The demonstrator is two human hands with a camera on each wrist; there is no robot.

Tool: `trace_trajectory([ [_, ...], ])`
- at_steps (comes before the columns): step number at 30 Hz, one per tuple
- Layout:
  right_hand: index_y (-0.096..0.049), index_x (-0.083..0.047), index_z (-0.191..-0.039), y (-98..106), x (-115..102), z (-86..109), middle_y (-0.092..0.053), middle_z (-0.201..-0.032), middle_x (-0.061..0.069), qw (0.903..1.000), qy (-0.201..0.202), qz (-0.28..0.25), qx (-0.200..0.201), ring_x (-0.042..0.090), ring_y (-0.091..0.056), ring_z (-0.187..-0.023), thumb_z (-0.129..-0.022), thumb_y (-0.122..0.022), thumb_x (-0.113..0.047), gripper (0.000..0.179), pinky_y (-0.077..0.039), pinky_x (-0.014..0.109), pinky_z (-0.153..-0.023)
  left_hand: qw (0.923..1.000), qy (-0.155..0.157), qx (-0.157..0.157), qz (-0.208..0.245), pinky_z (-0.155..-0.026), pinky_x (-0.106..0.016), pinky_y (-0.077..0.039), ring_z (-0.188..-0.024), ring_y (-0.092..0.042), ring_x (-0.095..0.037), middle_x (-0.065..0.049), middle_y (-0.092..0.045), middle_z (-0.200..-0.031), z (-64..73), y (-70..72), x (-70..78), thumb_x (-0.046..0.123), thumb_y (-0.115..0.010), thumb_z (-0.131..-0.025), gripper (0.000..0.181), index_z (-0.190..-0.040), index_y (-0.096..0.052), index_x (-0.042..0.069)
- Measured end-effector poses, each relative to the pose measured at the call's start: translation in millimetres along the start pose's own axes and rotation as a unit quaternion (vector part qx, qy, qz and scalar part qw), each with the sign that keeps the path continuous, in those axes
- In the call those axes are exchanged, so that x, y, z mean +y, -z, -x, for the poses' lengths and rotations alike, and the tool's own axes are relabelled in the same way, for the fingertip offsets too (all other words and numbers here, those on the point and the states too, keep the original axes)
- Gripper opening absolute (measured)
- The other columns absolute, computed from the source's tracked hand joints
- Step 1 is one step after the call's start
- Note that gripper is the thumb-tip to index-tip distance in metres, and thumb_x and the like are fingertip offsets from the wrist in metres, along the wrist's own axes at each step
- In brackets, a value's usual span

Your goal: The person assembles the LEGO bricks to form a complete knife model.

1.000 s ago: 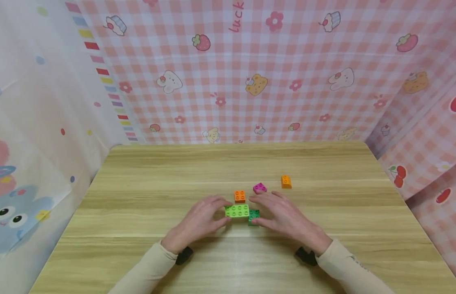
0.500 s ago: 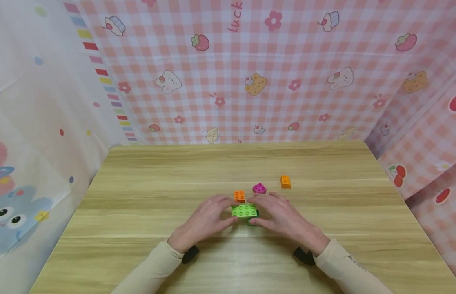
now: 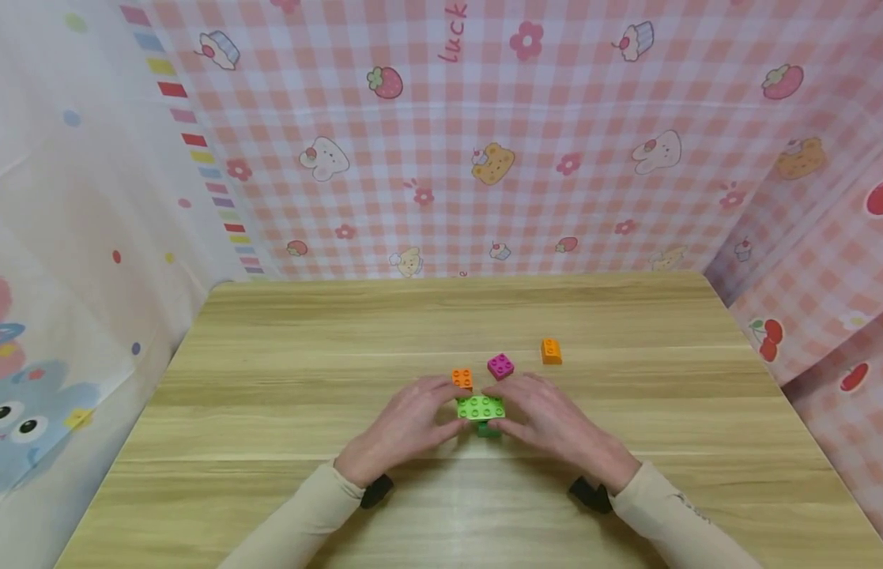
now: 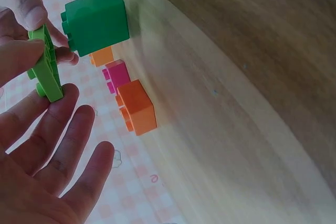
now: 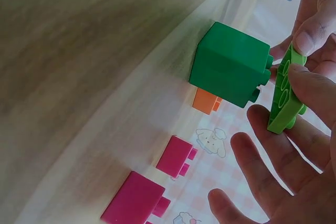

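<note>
A light green building brick point(image 3: 481, 408), flat with two rows of studs, is held level between both hands. My left hand point(image 3: 413, 423) pinches its left end between thumb and fingers. At the right end, my right hand point(image 3: 555, 423) pinches it the same way. Just under it a tall dark green block point(image 3: 488, 430) stands on the table, mostly covered in the head view. Both wrist views show a gap between the studs of the dark green block point(image 4: 97, 22) and the hollow underside of the light green brick point(image 5: 286, 90).
Beyond the hands lie an orange brick point(image 3: 462, 378), a magenta brick point(image 3: 501, 366) and a yellow-orange curved brick point(image 3: 551, 352). A larger magenta brick point(image 5: 134, 198) shows in the right wrist view. A checked cloth point(image 3: 427, 118) hangs behind the wooden table point(image 3: 306, 332).
My left hand has carried the light green brick rightward, from beside the dark green block to above it. My right hand, nearly still, now grips the brick's other end.
</note>
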State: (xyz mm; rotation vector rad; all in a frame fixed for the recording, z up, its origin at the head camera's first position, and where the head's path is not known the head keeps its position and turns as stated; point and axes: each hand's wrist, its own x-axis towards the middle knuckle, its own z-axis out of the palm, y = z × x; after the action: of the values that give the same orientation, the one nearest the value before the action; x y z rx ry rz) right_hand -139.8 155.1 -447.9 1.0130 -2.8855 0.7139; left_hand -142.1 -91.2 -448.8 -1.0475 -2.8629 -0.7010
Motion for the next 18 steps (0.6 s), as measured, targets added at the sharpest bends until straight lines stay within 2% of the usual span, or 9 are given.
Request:
trace_trajectory([
  [4,-0.067,-0.007,-0.131,-0.6,1.8,1.0,-0.069,-0.13,0.011,1.0,0.005,0.006,0.002,0.031,-0.062,-0.124,-0.091,-0.08,-0.031,0.048,-0.049,0.056,-0.106,0.9999,0.002,-0.006,-0.011,-0.097,-0.043,-0.055,-0.113,-0.065,-0.024,-0.008,-0.069,-0.123,-2.0,-3.3,1.0,0.032,-0.08,-0.092,0.044,-0.13,-0.07,0.011],
  [18,-0.068,-0.007,-0.127,-3.5,7.7,4.2,-0.071,-0.125,0.009,0.9999,0.003,0.001,-0.012,0.03,-0.064,-0.119,-0.091,-0.081,-0.028,0.044,-0.051,0.054,-0.103,0.9996,0.015,-0.025,-0.005,-0.098,-0.043,-0.056,-0.115,-0.067,-0.026,-0.009,-0.071,-0.126,-5.4,-12.3,2.7,0.033,-0.079,-0.093,0.044,-0.128,-0.069,0.009],
])
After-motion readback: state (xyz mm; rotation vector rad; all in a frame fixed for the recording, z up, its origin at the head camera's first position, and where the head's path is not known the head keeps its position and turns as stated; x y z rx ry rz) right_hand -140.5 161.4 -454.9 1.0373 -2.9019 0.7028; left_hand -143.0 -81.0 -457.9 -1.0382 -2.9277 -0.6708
